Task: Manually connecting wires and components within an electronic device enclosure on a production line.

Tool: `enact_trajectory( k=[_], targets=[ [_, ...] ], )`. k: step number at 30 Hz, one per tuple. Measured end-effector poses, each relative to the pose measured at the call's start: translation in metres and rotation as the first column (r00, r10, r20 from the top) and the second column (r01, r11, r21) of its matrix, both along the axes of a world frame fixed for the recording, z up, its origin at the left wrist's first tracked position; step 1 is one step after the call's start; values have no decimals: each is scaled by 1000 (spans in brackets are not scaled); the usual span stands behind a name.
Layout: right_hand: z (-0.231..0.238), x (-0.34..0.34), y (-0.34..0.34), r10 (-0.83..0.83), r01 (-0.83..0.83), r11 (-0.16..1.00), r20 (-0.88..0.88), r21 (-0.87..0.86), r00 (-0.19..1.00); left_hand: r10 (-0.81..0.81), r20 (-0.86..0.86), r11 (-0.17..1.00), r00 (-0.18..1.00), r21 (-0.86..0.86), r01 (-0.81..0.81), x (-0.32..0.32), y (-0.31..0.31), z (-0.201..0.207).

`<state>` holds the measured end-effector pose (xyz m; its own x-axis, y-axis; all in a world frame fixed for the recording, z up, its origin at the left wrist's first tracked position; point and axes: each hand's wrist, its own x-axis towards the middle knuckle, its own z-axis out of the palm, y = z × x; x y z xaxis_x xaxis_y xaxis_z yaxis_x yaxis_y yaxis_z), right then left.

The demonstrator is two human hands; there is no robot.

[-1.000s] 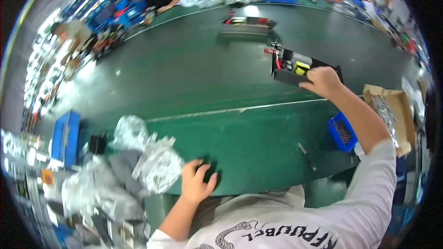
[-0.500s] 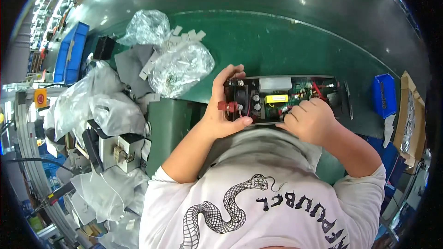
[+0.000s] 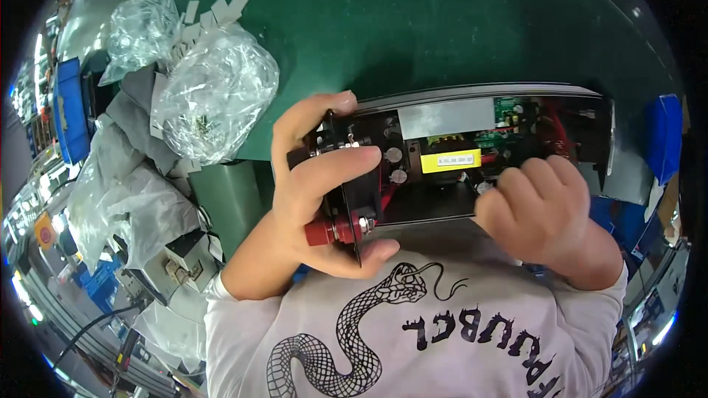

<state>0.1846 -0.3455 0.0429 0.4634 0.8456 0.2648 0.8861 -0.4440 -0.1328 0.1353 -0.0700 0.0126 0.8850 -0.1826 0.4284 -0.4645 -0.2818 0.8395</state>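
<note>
A long black power inverter with its top off lies across in front of my body, its circuit board and yellow transformer exposed. My left hand is closed around its left end, gripping the black end panel, which stands at a slant to the case. From this panel a red terminal post sticks out. My right hand is curled into a fist over the near wall, toward the right end. Its fingertips and thumb are hidden. Red wires run inside the right end.
Clear plastic bags and small white pieces lie on the green table at the left. Crumpled film covers items farther left. Blue bins stand at the far left and far right.
The inverter now appears larger and closer. My left fingers have shifted onto the end panel, which now tilts more. My right fist has moved slightly right, still by the near wall.
</note>
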Motion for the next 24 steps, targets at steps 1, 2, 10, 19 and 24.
enact_trajectory(
  k=[1,2,10,19,24],
  targets=[
    [12,2,-4,23,-34,994,-109,-102,994,19,-17,1000,1000,11,-19,-4,1,3],
    [12,6,-7,25,-38,994,-127,-104,992,25,-13,1000,1000,7,-25,-2,1,0],
    [2,-1,-29,-206,208,978,59,-19,977,33,7,999,999,5,-33,-1,5,-2],
    [0,1,-29,-243,247,968,-71,49,967,-9,-11,948,1000,-318,5,-13,12,-40],
    [3,1,-27,-164,164,986,-103,-4,981,83,-63,936,995,-339,-99,-14,13,-46]
  ],
)
